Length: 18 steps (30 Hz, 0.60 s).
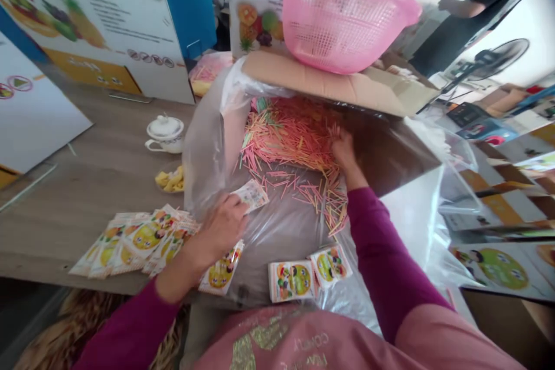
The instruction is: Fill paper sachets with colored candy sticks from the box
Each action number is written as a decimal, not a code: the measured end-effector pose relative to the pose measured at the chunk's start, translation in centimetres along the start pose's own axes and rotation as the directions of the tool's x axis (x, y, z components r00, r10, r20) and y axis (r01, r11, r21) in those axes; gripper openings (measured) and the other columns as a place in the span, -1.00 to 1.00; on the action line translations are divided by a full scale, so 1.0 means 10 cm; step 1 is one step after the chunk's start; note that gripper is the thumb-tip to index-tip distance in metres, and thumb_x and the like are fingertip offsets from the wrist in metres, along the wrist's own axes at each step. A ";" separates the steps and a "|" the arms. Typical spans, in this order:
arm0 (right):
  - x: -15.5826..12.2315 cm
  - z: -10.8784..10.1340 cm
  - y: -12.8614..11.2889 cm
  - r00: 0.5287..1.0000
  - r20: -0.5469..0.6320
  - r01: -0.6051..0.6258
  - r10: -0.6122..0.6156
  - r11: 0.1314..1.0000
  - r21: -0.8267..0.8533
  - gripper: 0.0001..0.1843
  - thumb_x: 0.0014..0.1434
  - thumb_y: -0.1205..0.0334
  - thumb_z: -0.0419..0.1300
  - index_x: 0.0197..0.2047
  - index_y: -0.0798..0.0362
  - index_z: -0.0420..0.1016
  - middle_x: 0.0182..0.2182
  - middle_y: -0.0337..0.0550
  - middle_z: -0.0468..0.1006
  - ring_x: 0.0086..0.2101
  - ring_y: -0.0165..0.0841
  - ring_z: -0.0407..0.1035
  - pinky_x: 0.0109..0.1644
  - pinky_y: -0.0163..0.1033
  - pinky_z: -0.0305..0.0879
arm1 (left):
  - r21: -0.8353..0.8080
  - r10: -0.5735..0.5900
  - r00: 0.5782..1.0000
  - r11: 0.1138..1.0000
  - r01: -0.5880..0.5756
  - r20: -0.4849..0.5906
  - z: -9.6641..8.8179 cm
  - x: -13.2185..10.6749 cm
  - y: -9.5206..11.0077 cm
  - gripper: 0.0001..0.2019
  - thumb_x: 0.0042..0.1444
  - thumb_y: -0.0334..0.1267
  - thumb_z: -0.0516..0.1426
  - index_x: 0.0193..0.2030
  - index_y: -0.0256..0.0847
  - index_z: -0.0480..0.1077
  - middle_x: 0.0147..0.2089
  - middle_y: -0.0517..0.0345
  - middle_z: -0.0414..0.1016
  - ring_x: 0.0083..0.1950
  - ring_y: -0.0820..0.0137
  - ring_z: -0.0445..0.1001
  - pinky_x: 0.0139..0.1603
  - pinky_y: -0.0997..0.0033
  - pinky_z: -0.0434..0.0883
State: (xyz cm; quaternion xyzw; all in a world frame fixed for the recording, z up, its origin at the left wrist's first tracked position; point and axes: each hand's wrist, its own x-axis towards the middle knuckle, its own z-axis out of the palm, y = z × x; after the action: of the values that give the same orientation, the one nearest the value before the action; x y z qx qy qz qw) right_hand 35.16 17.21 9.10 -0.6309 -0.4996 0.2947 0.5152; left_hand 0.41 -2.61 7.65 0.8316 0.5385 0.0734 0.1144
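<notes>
My left hand (225, 222) is closed on the edge of a small printed packet (252, 195), held above the clear plastic liner (269, 237). Deep in the cardboard box (321, 81), my right hand (342, 147) touches a heap of thin pink, yellow and green sticks (286, 133). Its fingertips are blurred among the sticks, so their grip is unclear. Loose sticks lie on the liner in front of the heap. Below my left wrist rests one packet (221, 269). A packet stack (292, 280) and another packet (332, 265) are near my body.
Several packets (143, 237) fan out on the wooden table (104, 173) at left. Behind them are a lidded white cup (165, 132) and a dish of yellow pieces (171, 178). A pink basket (347, 23) sits on the box's back flap. Far right, a person (472, 11) stands near a fan (498, 60).
</notes>
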 end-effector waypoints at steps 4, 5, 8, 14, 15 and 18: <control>-0.79 0.08 0.24 0.958 0.248 -0.211 0.140 0.934 0.288 -0.83 0.09 0.32 0.28 -0.26 -0.04 0.36 -0.56 -0.47 0.18 -0.56 -0.48 0.07 -0.43 -0.33 0.25 | 0.104 -0.099 0.981 0.991 0.082 0.167 0.11 0.31 0.18 -0.83 0.35 -0.35 0.23 -0.02 -0.27 0.66 0.15 -0.20 0.66 0.25 0.01 0.57 0.20 0.11 0.54; -0.94 0.12 0.29 0.922 0.345 -0.306 0.177 0.879 0.366 -0.76 0.03 0.28 0.34 -0.27 -0.04 0.36 -0.58 -0.50 0.15 -0.58 -0.50 0.01 -0.48 -0.35 0.19 | 0.119 -0.113 0.977 0.989 0.092 0.183 0.13 0.34 0.20 -0.79 0.36 -0.41 0.18 -0.01 -0.29 0.66 0.17 -0.23 0.66 0.26 0.01 0.57 0.17 0.12 0.55; -1.23 0.23 0.38 0.806 0.545 -0.501 0.230 0.755 0.422 -0.58 -0.06 0.16 0.51 -0.31 -0.06 0.32 -0.61 -0.56 0.03 -0.62 -0.55 -0.15 -0.58 -0.39 -0.08 | 0.140 -0.152 0.972 0.982 0.127 0.179 0.15 0.34 0.22 -0.72 0.35 -0.50 0.11 -0.04 -0.27 0.66 0.15 -0.21 0.68 0.25 0.04 0.59 0.12 0.18 0.54; -1.41 0.44 0.35 0.732 0.674 -0.496 0.099 0.756 0.428 -0.38 -0.01 -0.30 0.58 -0.32 -0.03 0.40 -0.60 -0.46 0.24 -0.59 -0.50 0.16 -0.46 -0.34 0.26 | 0.141 -0.179 0.975 0.977 0.160 0.134 0.16 0.27 0.17 -0.71 0.42 -0.43 0.06 -0.02 -0.25 0.65 0.11 -0.19 0.70 0.19 0.10 0.62 0.16 0.21 0.51; -1.43 0.46 0.34 0.715 0.696 -0.487 0.065 0.760 0.430 -0.36 -0.02 -0.34 0.58 -0.31 -0.01 0.43 -0.56 -0.40 0.34 -0.54 -0.48 0.27 -0.40 -0.32 0.34 | 0.147 -0.175 0.976 0.977 0.156 0.128 0.17 0.27 0.18 -0.70 0.43 -0.42 0.06 0.00 -0.26 0.65 0.12 -0.21 0.70 0.20 0.08 0.62 0.17 0.19 0.51; -1.49 0.51 0.32 0.675 0.736 -0.507 0.058 0.761 0.405 -0.33 -0.09 -0.36 0.61 -0.29 0.02 0.49 -0.56 -0.43 0.32 -0.54 -0.50 0.21 -0.41 -0.34 0.30 | 0.169 -0.170 0.977 0.975 0.147 0.126 0.18 0.31 0.21 -0.69 0.43 -0.41 0.05 0.03 -0.33 0.64 0.13 -0.28 0.68 0.19 0.04 0.61 0.15 0.15 0.52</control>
State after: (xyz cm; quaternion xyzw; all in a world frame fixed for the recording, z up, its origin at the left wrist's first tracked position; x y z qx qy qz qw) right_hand 26.80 5.16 2.47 -0.3605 -0.4282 0.7233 0.4044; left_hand 3.93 -0.83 6.52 0.7954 0.5981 -0.0374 0.0909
